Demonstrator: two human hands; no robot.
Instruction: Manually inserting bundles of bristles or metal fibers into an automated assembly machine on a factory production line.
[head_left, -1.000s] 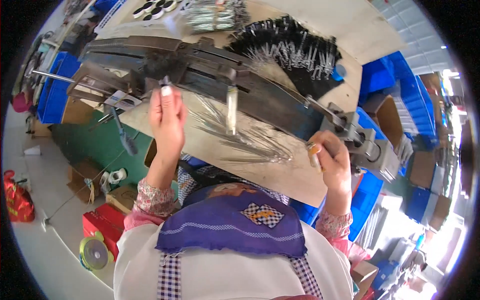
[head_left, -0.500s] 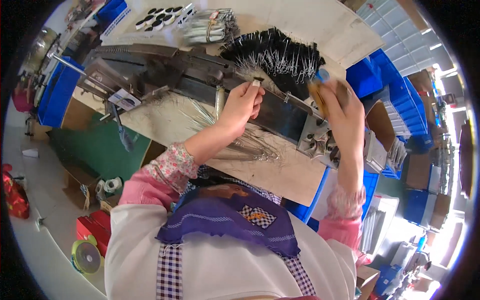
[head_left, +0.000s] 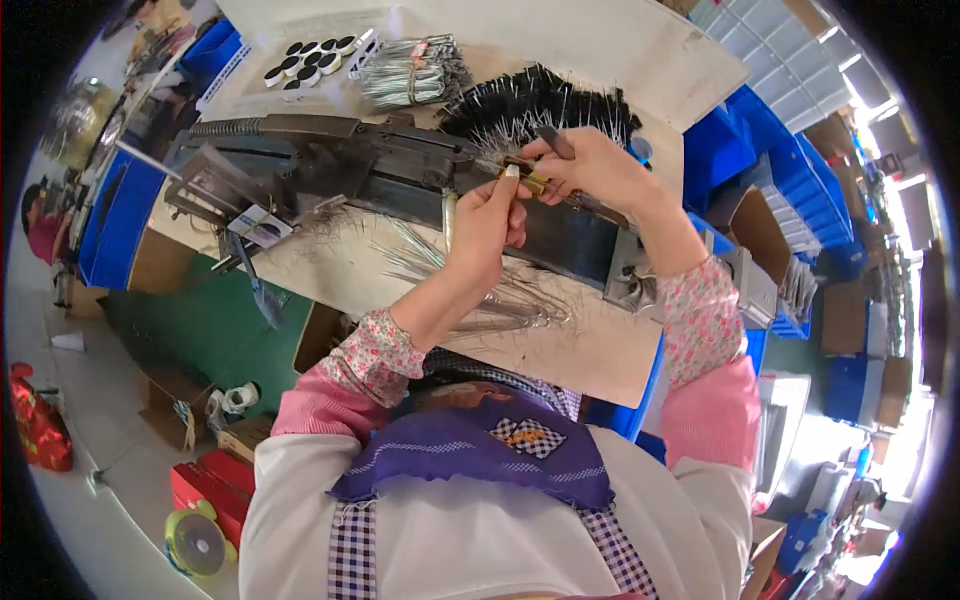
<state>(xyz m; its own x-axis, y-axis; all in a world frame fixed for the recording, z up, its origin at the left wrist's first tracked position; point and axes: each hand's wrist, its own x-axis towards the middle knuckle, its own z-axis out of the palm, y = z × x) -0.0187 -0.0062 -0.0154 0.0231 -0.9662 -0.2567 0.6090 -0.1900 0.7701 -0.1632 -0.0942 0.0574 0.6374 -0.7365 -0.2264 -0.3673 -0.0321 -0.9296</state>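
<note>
My left hand (head_left: 487,228) is closed in a pinch over the dark metal bench machine (head_left: 385,172); what its fingertips hold is hidden. Close beside it on the right, my right hand (head_left: 602,172) grips a brass-coloured tool (head_left: 538,184), its front end at the left fingertips. A dark flat strip (head_left: 556,142) sticks up between the right fingers; I cannot tell if it belongs to that tool. Behind both hands lies a heap of black bristle brushes (head_left: 530,95) with thin wire stems. Loose thin wires (head_left: 510,300) lie on the bench below my left wrist.
A tied bundle of wires (head_left: 415,72) and a clear tray of black-and-white round pieces (head_left: 312,62) stand at the back left. Blue bins (head_left: 720,140) line the right side. A metal block (head_left: 632,275) sits at the machine's right end, near my right forearm.
My right hand has swung left from the machine's right end to my left hand, carrying the brass-coloured tool. The left hand stays pinched in nearly the same place on the machine.
</note>
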